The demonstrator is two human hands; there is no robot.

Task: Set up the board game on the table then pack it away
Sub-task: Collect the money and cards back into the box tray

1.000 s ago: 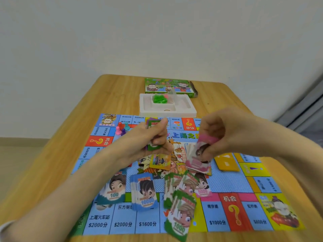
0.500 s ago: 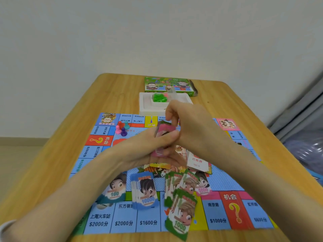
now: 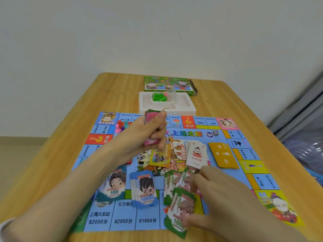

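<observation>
item: board game, laid out in full; packing away judged barely begun.
- game board (image 3: 122, 220): unfolded flat on the table (image 3: 111, 95).
- left hand (image 3: 153, 131): raised over the board, fingers closed round a bundle of pink and green notes (image 3: 152, 116).
- right hand (image 3: 209, 194): lowered at the near edge, fingers and thumb curled about the green 1000 notes (image 3: 181, 206).
- yet to be gathered: 100 notes (image 3: 113, 187), 10000 notes (image 3: 145, 191), white cards (image 3: 196, 154), orange cards (image 3: 223, 154), pawns (image 3: 121, 125), die (image 3: 215, 132).
- white tray (image 3: 190, 109): beyond the board, green houses (image 3: 158, 96) lodged in it; box lid (image 3: 167, 84) behind.
- outstanding: board to be folded, tray to be boxed.
</observation>
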